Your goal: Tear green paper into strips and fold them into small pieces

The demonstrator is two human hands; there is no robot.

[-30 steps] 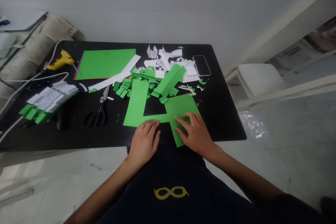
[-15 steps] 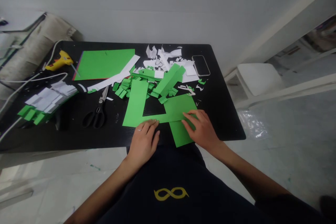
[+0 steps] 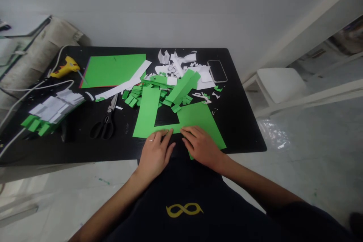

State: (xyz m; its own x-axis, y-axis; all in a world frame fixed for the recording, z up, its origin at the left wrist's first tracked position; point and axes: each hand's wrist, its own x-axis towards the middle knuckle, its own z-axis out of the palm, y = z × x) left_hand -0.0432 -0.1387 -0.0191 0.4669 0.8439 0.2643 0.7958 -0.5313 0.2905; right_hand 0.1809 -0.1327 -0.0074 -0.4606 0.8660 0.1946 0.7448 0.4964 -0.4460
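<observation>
A narrow green paper strip (image 3: 175, 128) lies across the table's front edge, between my two hands. My left hand (image 3: 155, 151) presses its fingertips on the strip's left part, thumb tucked close below. On the strip's right part rest the bent fingers of my right hand (image 3: 203, 148), the thumb curled near its lower edge. Under that hand is a larger green paper sheet (image 3: 195, 115), partly covered. A wide green paper piece (image 3: 148, 109) stands out behind my left hand. My fingers hide much of the strip's lower edge.
Black-handled scissors (image 3: 106, 124) lie left of my hands. Farther back are green folded pieces (image 3: 133, 98), white scraps (image 3: 184, 58), a green sheet stack (image 3: 113, 70), and a phone (image 3: 217, 71). A yellow glue gun (image 3: 66, 68) and a green-white folded-paper piece (image 3: 55, 109) sit at left.
My right hand has slid left along the strip, closer to my left hand, uncovering the right side of the larger sheet. The left hand stays nearly in place.
</observation>
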